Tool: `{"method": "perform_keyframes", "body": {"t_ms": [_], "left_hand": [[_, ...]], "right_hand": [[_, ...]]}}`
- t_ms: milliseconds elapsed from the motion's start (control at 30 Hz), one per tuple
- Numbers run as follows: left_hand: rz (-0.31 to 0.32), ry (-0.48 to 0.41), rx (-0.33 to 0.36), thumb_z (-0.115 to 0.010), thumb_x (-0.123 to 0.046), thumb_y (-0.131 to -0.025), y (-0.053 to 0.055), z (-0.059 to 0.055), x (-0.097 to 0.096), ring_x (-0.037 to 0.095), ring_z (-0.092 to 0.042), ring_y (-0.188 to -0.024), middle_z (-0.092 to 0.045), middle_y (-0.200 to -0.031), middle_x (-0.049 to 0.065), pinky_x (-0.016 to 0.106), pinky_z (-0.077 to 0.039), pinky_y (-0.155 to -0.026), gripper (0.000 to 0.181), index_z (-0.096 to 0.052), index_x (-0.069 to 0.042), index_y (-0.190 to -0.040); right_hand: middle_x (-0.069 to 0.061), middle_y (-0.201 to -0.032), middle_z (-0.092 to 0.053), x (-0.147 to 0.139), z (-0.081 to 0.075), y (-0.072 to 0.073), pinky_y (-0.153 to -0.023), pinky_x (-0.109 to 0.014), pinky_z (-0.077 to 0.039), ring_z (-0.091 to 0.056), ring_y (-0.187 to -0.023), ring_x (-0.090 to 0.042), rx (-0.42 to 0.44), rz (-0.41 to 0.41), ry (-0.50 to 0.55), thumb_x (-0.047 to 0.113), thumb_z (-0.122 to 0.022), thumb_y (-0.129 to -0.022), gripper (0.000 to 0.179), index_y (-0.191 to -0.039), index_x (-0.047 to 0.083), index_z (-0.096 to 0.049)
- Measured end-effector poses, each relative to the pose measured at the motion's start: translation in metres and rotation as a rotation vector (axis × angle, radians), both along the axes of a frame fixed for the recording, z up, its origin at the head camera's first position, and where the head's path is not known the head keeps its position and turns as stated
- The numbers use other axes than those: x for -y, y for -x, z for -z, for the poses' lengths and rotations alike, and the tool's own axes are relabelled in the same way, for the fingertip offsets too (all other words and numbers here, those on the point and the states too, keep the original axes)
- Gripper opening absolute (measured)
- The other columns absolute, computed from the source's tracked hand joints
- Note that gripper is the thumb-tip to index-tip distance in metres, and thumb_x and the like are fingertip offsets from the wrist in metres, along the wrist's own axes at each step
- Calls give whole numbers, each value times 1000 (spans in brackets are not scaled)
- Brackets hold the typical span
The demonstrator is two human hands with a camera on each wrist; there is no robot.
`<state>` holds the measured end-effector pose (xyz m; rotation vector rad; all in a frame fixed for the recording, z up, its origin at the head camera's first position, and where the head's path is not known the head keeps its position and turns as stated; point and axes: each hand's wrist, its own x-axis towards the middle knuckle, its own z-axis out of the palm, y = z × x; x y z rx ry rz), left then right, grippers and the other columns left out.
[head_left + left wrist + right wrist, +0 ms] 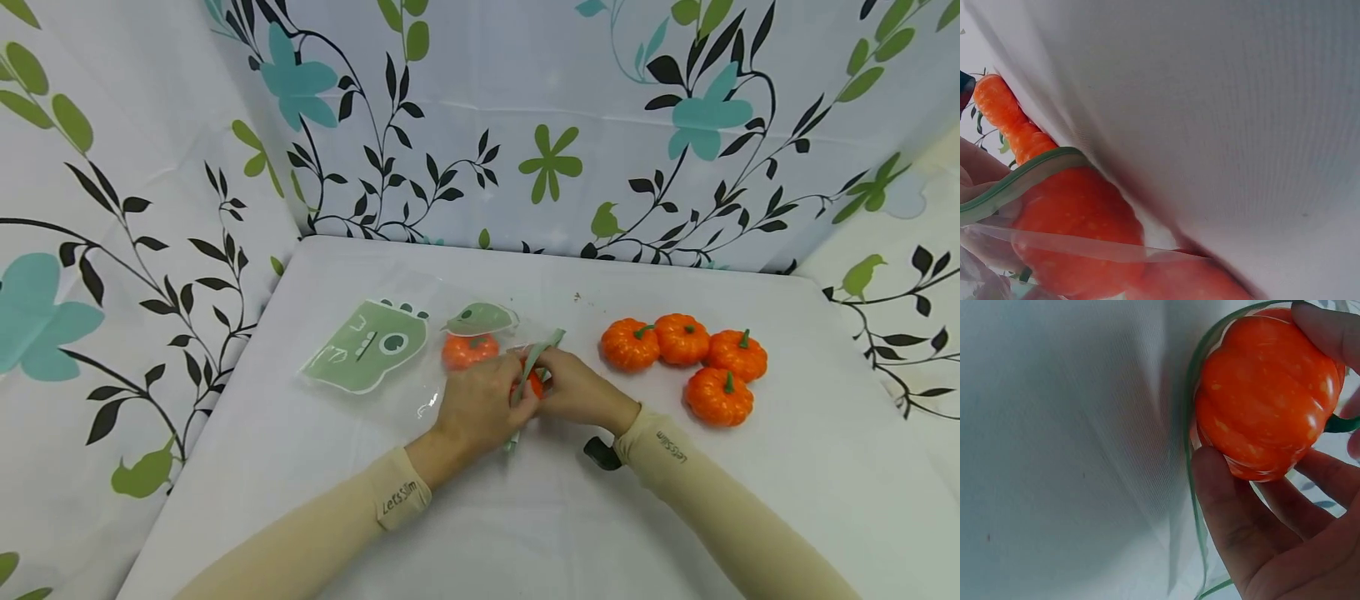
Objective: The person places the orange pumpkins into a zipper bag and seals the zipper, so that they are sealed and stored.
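Observation:
A clear plastic bag with a green dinosaur-like print [367, 346] and a green-edged mouth lies on the table. Inside it, one orange toy pumpkin [467, 352] shows through the plastic. My left hand [483, 400] grips the bag by its mouth. At that opening, my right hand [581, 385] holds another small pumpkin [1266, 394] between thumb and fingers, its dark green stem toward the palm. The green rim [1190, 425] curves around this pumpkin. In the left wrist view, the rim [1029, 175] crosses in front of a pumpkin [1085, 219]; the left hand's grip is mostly hidden there.
Several loose orange pumpkins [718, 397] sit clustered to the right of the hands on the white-covered table [480, 533]. A small black object [602, 454] is at the right wrist. Patterned curtains [480, 125] stand behind and beside the table.

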<state>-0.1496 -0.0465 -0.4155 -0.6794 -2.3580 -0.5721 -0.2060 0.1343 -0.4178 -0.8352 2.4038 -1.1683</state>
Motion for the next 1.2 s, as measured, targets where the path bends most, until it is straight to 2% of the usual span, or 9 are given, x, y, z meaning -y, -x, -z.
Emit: {"method": "perform_keyframes", "body": {"t_ms": [200,300,433,600,700,800,933,1067,1200], "left_hand": [[-9,-4,-26,-71,-16,-77,-2,1,-3,13,-54,-53,-63,-73,0,26,-40,-41,14,-58,-10,-76],[-12,-7,-50,-72,-17,-76,-2,2,-4,13,-56,-54,-64,-73,1,26,-40,-40,16,-58,-10,-76],[-18,-12,-61,-70,-16,-75,-2,3,-4,11,-50,-51,-55,-65,-3,25,-37,-40,16,-56,-11,-74],[-29,6,-29,-68,-16,-76,-1,3,-3,8,-46,-50,-50,-64,-5,23,-35,-41,13,-56,-12,-76],[-32,11,-23,-68,-16,-76,0,1,-3,8,-45,-49,-49,-62,-6,24,-35,-40,12,-57,-12,-77],[-33,4,-33,-68,-16,-75,1,0,-3,8,-44,-48,-47,-61,-6,24,-34,-40,12,-56,-13,-75],[-31,-2,-34,-68,-17,-76,0,0,-4,9,-43,-48,-45,-60,-7,24,-33,-39,15,-54,-13,-73],[-40,-7,-47,-68,-19,-75,0,3,-6,10,-44,-47,-43,-59,-6,25,-32,-38,18,-51,-14,-72],[-41,-14,-52,-68,-19,-74,-1,5,-8,11,-46,-48,-45,-59,-6,26,-35,-37,17,-52,-13,-72]], "right_hand": [[-2,-131,-63,5,5,-2,-104,-42,-44,-57,-119,-20,-53,-50,-5,6,-75,-86,50,-134,9,-61],[-7,-139,-59,6,8,-2,-109,-45,-39,-53,-129,-24,-42,-64,13,5,-72,-89,54,-140,6,-55],[-11,-146,-53,2,12,-4,-105,-44,-44,-51,-132,-29,61,-30,75,7,-73,-89,57,-143,4,-53],[-10,-141,-55,-15,13,-9,-100,-44,-49,-54,-127,-30,196,78,164,10,-80,-85,62,-141,4,-54],[-9,-139,-59,-27,12,-13,-96,-41,-52,-59,-124,-29,161,158,121,16,-80,-86,59,-139,4,-57],[-11,-134,-64,-34,11,-17,-87,-37,-56,-66,-113,-29,139,206,97,18,-78,-89,51,-135,1,-62],[-12,-127,-67,-35,10,-21,-82,-36,-57,-71,-101,-27,199,188,146,18,-72,-93,43,-131,0,-64],[-13,-130,-66,-33,11,-23,-87,-36,-55,-71,-103,-27,277,158,200,18,-67,-97,42,-135,0,-62],[-17,-129,-66,-30,11,-24,-91,-37,-54,-70,-107,-26,315,154,232,15,-64,-98,41,-135,-2,-60]]}}
